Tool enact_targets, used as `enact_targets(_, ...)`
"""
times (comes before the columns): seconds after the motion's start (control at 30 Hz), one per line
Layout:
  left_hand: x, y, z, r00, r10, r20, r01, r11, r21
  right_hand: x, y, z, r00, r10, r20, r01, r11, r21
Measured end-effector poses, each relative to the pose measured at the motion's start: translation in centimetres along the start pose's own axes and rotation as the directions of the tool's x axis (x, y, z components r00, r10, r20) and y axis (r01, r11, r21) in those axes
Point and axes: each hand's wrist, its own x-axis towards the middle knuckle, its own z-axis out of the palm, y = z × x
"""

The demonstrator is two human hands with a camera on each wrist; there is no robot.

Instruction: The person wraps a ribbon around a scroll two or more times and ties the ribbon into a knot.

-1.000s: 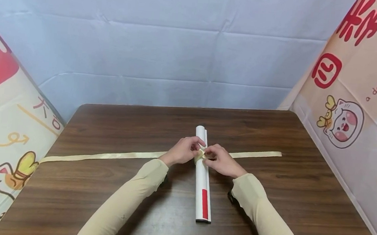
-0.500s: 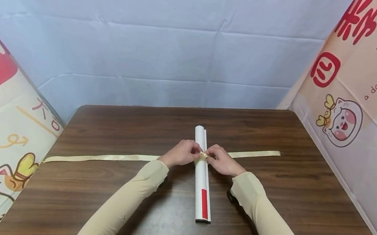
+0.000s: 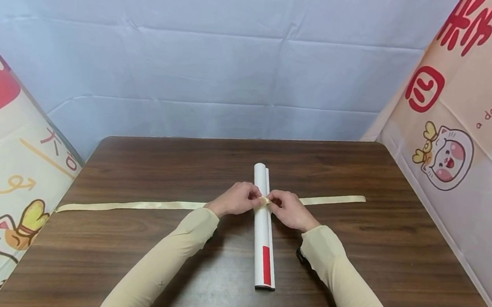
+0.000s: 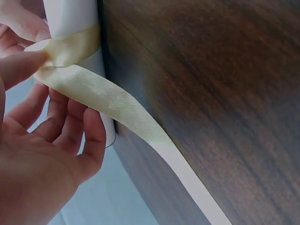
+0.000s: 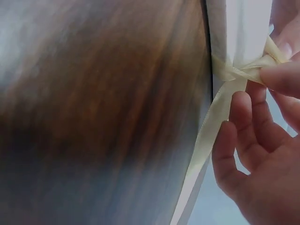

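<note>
A white paper roll [image 3: 261, 236] with a red patch near its close end lies lengthwise on the brown table. A pale yellow ribbon [image 4: 117, 101] is wrapped around its middle and crossed on top. My left hand [image 3: 238, 198] pinches the ribbon between thumb and fingers at the roll's left side. From the other side my right hand [image 3: 289, 209] pinches the ribbon at the same crossing, seen close in the right wrist view with the ribbon's crossing [image 5: 253, 70] by the thumb. The fingertips partly hide the crossing, so its exact form cannot be told.
One long ribbon tail [image 3: 133, 206] stretches left to the edge of the wood-grain table [image 3: 175, 167]. A shorter tail [image 3: 335, 199] lies to the right. Pale cloth [image 3: 217, 74] hangs behind, and printed cloths [image 3: 449, 155] stand at both sides.
The fingertips of both hands have come closer together over the roll and now pinch the ribbon at its crossing, which has drawn smaller. The roll has barely moved.
</note>
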Motion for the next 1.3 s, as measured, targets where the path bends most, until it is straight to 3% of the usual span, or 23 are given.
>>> enact_targets(0.3,-0.1,0.0,0.0,0.999,-0.016,0.043,0.017,1.0,-0.011,-0.2,-0.3,0.2,0.994,0.004,-0.111,-0.014,0.995,-0.096)
enact_targets(0.47,-0.1,-0.2,0.1,0.998,-0.013,0.061,0.014,1.0,-0.013,-0.5,-0.5,0.1,0.982,0.044,-0.186,-0.072,0.987,-0.146)
enact_targets(0.9,-0.1,-0.4,-0.1,0.994,-0.031,0.11,0.041,0.994,-0.099,-1.5,-1.5,-0.4,0.993,0.094,-0.065,-0.1,0.99,-0.096)
enact_targets(1.3,-0.2,-0.4,-0.4,0.992,0.012,0.125,0.007,0.989,-0.149,-1.1,-1.2,0.2,0.992,0.106,-0.062,-0.111,0.99,-0.091)
